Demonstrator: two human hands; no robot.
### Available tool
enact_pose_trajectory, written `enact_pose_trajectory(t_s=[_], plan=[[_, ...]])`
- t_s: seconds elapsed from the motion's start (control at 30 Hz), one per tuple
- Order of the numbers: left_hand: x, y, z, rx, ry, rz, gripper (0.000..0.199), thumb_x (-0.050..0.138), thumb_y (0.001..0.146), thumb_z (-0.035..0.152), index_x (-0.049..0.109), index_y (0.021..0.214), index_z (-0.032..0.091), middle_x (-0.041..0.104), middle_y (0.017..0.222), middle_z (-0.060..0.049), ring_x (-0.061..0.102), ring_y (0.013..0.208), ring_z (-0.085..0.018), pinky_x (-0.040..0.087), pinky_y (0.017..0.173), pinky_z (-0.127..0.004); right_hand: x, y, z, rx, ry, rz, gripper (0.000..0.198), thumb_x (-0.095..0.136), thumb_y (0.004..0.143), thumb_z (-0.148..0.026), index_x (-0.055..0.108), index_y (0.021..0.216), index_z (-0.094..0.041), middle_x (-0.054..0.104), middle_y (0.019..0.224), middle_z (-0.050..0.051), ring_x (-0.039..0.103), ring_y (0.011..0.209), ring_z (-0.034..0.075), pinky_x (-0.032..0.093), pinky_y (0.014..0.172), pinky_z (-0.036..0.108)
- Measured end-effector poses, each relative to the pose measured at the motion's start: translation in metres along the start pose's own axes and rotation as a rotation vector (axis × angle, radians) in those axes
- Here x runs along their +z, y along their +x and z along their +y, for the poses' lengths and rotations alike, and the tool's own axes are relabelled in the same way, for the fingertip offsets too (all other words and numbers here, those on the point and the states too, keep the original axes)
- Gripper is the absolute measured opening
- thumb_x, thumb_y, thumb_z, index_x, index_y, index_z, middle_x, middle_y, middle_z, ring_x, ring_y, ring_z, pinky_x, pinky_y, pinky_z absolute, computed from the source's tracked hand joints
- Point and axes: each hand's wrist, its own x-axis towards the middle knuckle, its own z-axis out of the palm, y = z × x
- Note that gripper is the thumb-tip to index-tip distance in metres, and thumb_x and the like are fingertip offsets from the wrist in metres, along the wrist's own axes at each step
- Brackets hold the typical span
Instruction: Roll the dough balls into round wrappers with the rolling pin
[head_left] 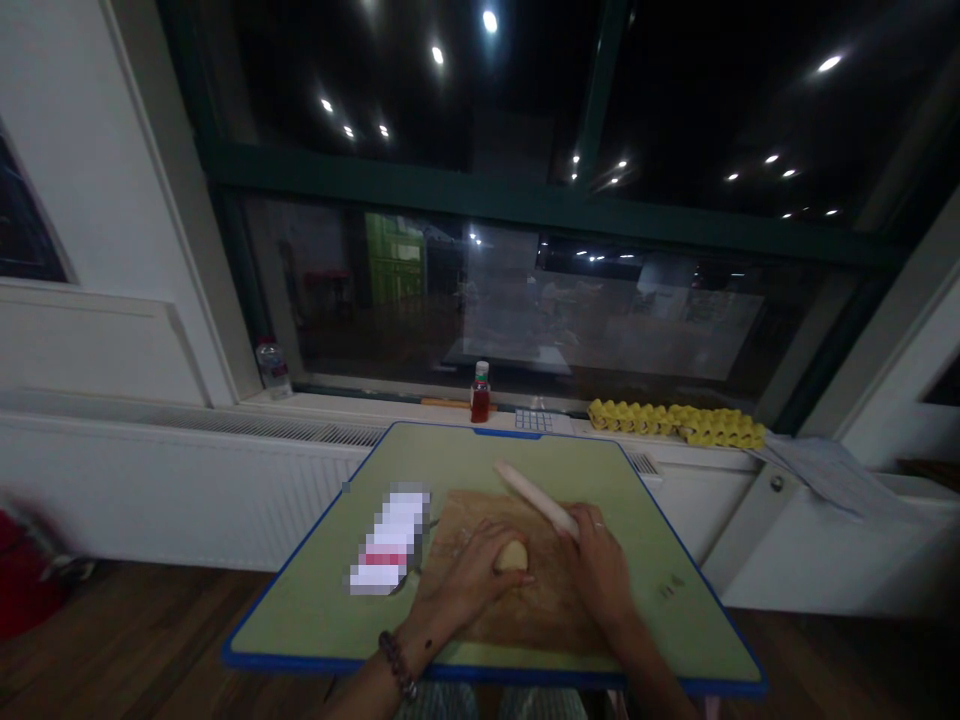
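Observation:
My left hand point(476, 568) lies low over a brown sheet point(540, 620), its thumb and fingers curled around a round, pale yellow lump of dough point(512, 556). Beside it on the right, my right hand point(600, 562) is closed on the near end of a pale wooden rolling pin point(529, 490). The pin slants away to the far left, its far end beyond the sheet's edge. My right palm hides its near tip.
The sheet lies on a green folding table point(675, 620) with a blue rim. At left is a blurred-out phone-like object point(390, 545). On the windowsill stand a red-liquid bottle point(481, 395), a clear bottle point(274, 370) and yellow egg cartons point(675, 422); papers point(825, 470) lie at right.

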Motion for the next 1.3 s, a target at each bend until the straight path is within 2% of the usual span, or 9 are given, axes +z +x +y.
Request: enact_pose_trajectory(t_s=[0.17,0.33,0.4,0.47,0.63,0.73,0.97,1.13,1.3], plan=[[-0.013,-0.008,-0.001,-0.019,0.004,0.005,0.098,0.073,0.061,0.063,0.035,0.14,0.019,0.042,0.142,-0.015,0.038,0.13,-0.035,0.031,0.107,-0.051,-0.005,-0.003,0.002,-0.081,0.129,-0.097,0.028,0.039,0.095,-0.033,0.054,0.115,-0.022,0.065,0.111,0.008,0.061,0.102,0.021,0.046,0.089,0.033],[-0.031,-0.026,-0.013,-0.349,0.121,0.43,0.066,0.061,0.066,0.067,0.049,0.107,0.016,0.053,0.101,-0.009,0.053,0.101,-0.032,0.043,0.086,-0.048,-0.013,-0.008,-0.003,-0.194,-0.009,-0.276,0.029,0.047,0.093,-0.032,0.055,0.119,-0.02,0.067,0.11,0.008,0.062,0.103,0.024,0.045,0.091,0.037],[-0.031,-0.029,-0.013,-0.342,0.206,0.66,0.055,0.051,0.077,0.064,0.048,0.106,0.016,0.053,0.105,-0.011,0.051,0.105,-0.032,0.041,0.089,-0.05,-0.016,-0.009,-0.009,-0.266,-0.057,-0.322,0.028,0.05,0.092,-0.031,0.057,0.119,-0.022,0.067,0.112,0.006,0.061,0.105,0.025,0.044,0.093,0.038],[-0.029,-0.026,-0.009,-0.226,0.317,0.736,0.047,0.043,0.087,0.057,0.049,0.109,0.016,0.054,0.115,-0.015,0.049,0.113,-0.032,0.037,0.094,-0.052,-0.018,-0.01,-0.017,-0.307,-0.094,-0.348,0.029,0.052,0.092,-0.029,0.057,0.119,-0.023,0.066,0.114,0.006,0.06,0.107,0.026,0.044,0.095,0.04],[-0.02,0.006,-0.001,0.009,0.563,0.517,0.036,0.043,0.093,0.043,0.055,0.115,0.018,0.052,0.135,-0.014,0.041,0.13,-0.031,0.027,0.107,-0.052,-0.021,-0.008,-0.027,-0.336,-0.059,-0.359,0.034,0.051,0.091,-0.031,0.054,0.124,-0.022,0.061,0.125,0.007,0.057,0.113,0.024,0.044,0.097,0.039],[-0.022,0.029,-0.007,-0.011,0.605,0.458,0.039,0.042,0.094,0.043,0.056,0.119,0.017,0.048,0.143,-0.014,0.037,0.135,-0.03,0.025,0.111,-0.052,-0.019,-0.003,-0.024,-0.303,-0.008,-0.305,0.037,0.042,0.096,-0.039,0.051,0.127,-0.023,0.056,0.133,0.008,0.053,0.12,0.022,0.044,0.099,0.037],[-0.033,0.062,-0.011,-0.164,0.536,0.218,0.047,0.043,0.091,0.045,0.054,0.127,0.017,0.042,0.148,-0.014,0.03,0.139,-0.035,0.018,0.114,-0.054,0.015,0.004,-0.012,-0.398,-0.3,-0.234,0.048,0.032,0.091,-0.01,0.047,0.136,-0.017,0.052,0.14,0.012,0.047,0.129,0.027,0.04,0.105,0.045],[-0.032,0.076,-0.009,-0.075,0.546,0.112,0.052,0.054,0.083,0.041,0.053,0.129,0.018,0.041,0.149,-0.014,0.025,0.142,-0.035,0.01,0.116,-0.054,0.031,0.011,-0.027,-0.381,-0.395,-0.242,0.047,0.038,0.087,-0.006,0.055,0.13,-0.017,0.059,0.132,0.012,0.054,0.121,0.028,0.042,0.102,0.043],[-0.025,0.081,-0.012,-0.028,0.436,0.038,0.044,0.05,0.086,0.042,0.054,0.125,0.02,0.048,0.143,-0.011,0.033,0.138,-0.03,0.02,0.115,-0.049,0.031,0.017,-0.034,-0.358,-0.371,-0.189,0.044,0.038,0.089,-0.006,0.057,0.127,-0.016,0.061,0.128,0.013,0.055,0.118,0.028,0.043,0.099,0.045]])
